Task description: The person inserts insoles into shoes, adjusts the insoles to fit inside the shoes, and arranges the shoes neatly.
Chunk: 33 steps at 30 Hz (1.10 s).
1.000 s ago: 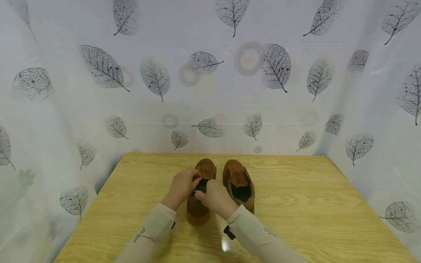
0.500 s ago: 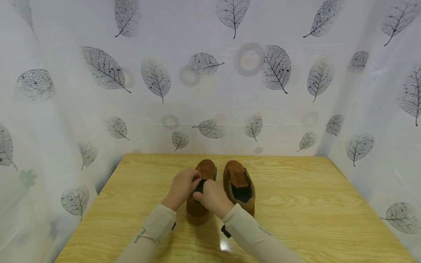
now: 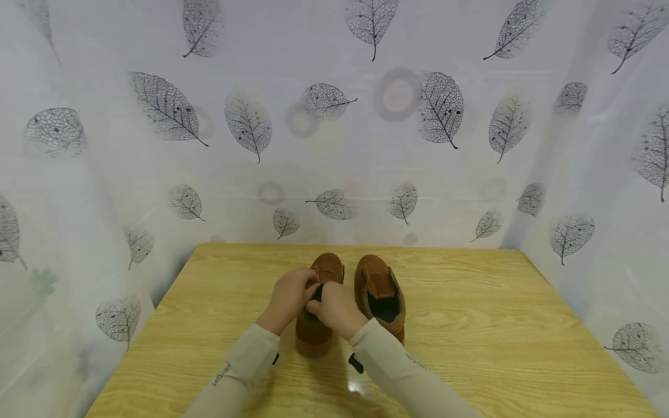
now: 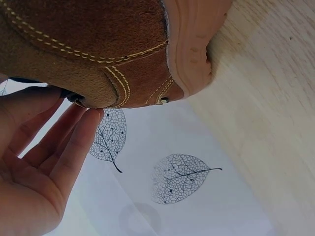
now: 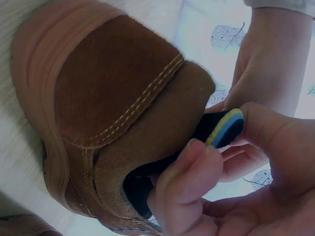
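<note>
A brown suede shoe [image 3: 313, 339] with yellow stitching stands on the table, toe toward the far edge. My left hand [image 3: 287, 297] pinches the rim of its opening on the left side; the left wrist view shows thumb and fingers at that edge [image 4: 78, 96]. Inside the opening, my right hand [image 3: 338, 310] grips a black insole [image 5: 229, 129] with a yellow and blue edge. The insole's end sticks up out of the shoe between thumb and fingers in the right wrist view. Its front part is hidden inside the shoe.
The matching brown shoe [image 3: 377, 281] stands close on the right, its dark opening facing up. Both rest on a wood-grain table [image 3: 486, 325]. A pale curtain with leaf prints [image 3: 334, 157] surrounds the table's back and sides.
My right hand has shifted slightly left over the shoe's opening, and the insole's light edge no longer shows in the head view. The left hand and both shoes stay about where they were.
</note>
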Available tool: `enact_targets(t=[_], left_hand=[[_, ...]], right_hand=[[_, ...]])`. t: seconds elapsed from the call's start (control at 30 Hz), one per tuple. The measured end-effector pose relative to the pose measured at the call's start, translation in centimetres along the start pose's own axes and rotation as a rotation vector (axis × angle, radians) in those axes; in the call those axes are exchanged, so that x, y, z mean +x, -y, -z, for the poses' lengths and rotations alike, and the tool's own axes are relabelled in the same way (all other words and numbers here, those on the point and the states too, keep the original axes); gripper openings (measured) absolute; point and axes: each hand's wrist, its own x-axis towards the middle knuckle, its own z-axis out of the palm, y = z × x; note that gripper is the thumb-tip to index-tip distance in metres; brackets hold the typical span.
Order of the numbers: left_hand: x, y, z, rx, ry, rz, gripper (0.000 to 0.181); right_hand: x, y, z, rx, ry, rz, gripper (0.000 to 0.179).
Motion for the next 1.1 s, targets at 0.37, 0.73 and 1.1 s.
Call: enact_targets(t=[0.37,0.73,1.1], left_hand=[[0.4,0.2,0.2,-0.044,0.018,0.007,0.006],[0.5,0.3,0.2,-0.084,0.012,-0.01,0.005],[0.6,0.1,0.3,-0.065,0.01,-0.003,0.004]], right_hand=[[1.0,-0.8,-0.3,-0.024,-0.036,0.011,0.042],[0.9,-0.7,-1.8,-0.235,-0.171,0.057,0.036],[1.4,-1.2,-2.3,-0.106,-0.138,0.086,0.023]])
